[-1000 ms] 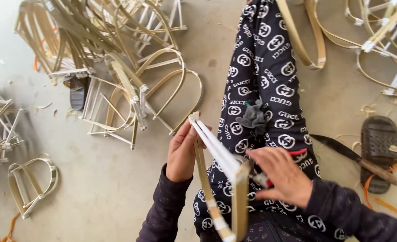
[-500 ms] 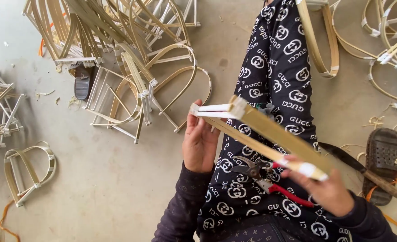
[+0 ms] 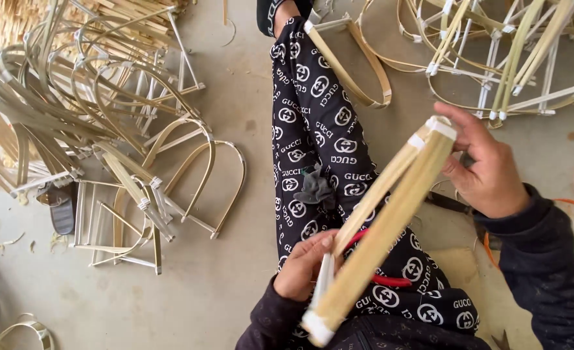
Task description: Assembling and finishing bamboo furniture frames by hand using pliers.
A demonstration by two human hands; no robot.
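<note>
We hold a bamboo frame [image 3: 384, 220] over our lap, above the patterned trouser leg [image 3: 313, 129]. Our left hand [image 3: 303, 269] grips its lower end and our right hand [image 3: 488, 165] grips the taped top. We think we are checking it; next it needs a careful turn.

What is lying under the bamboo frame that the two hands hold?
Under the bamboo frame, held by the left hand and right hand, lies a leg in black patterned trousers. A red strip shows partly; the frame covers the rest.
</note>
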